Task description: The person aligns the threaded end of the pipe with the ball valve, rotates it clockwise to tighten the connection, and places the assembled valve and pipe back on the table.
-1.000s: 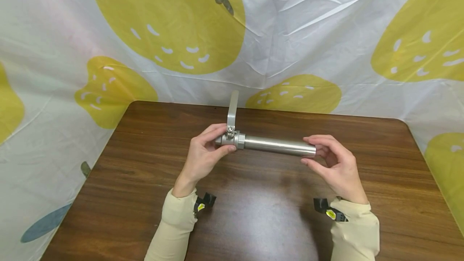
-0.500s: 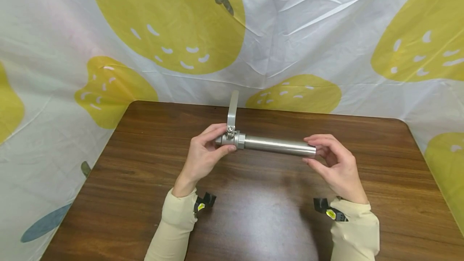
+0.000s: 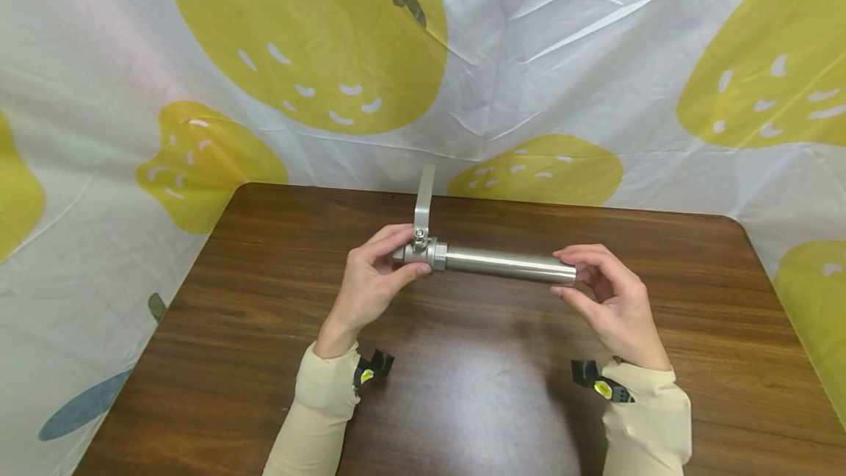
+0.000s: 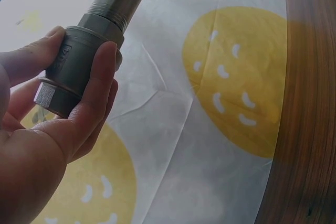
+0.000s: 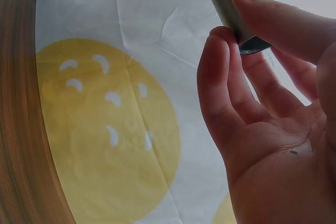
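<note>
My left hand [image 3: 366, 289] grips the body of a metal ball valve [image 3: 419, 254], thumb on the near side and fingers on the far side. The valve's flat lever handle [image 3: 424, 193] points away from me, across the line of the pipe. A shiny steel pipe [image 3: 505, 265] runs to the right out of the valve's hex end. In the left wrist view, threads [image 4: 105, 13] show where the pipe enters the valve [image 4: 73, 64]. My right hand [image 3: 611, 300] pinches the pipe's free end between thumb and fingertips; the right wrist view shows that end [image 5: 254, 44] between them.
Under the hands lies a dark brown wooden table [image 3: 463, 388] with rounded far corners. A white cloth [image 3: 489, 72] with large yellow fruit prints hangs behind it and along both sides. Black straps with small devices [image 3: 373, 369] sit on both wrists.
My right fingertips have shifted very slightly on the pipe's end. The valve, the pipe and my left hand stay as they were.
</note>
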`<state>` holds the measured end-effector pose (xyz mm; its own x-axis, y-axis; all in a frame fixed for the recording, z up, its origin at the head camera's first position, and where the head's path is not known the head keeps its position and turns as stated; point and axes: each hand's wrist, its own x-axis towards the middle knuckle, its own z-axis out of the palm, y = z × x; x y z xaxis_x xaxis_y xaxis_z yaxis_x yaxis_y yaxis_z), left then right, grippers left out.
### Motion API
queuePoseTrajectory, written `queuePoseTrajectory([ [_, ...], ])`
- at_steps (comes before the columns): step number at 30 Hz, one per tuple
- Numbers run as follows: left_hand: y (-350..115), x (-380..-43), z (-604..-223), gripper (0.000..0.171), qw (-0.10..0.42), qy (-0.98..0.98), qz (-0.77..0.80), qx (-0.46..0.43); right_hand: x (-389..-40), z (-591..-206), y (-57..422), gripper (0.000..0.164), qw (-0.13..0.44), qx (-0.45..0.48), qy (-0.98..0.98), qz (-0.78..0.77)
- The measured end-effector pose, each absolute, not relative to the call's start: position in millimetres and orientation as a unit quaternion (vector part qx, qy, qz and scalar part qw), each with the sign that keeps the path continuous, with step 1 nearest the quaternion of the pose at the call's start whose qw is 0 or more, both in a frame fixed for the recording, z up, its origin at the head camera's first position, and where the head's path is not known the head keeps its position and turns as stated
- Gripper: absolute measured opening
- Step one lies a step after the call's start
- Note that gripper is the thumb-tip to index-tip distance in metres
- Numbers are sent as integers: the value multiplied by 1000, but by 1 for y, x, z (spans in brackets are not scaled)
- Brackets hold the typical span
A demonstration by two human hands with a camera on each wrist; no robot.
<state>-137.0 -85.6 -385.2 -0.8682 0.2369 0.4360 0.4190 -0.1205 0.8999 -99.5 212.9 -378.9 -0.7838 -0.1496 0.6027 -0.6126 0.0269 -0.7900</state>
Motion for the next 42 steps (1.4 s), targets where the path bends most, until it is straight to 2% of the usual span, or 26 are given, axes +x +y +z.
queuePoseTrajectory([
  [42,-87,-137,-386,46,66,-661,-704,-250,-97,-377,214,45,170,245,-728,618],
])
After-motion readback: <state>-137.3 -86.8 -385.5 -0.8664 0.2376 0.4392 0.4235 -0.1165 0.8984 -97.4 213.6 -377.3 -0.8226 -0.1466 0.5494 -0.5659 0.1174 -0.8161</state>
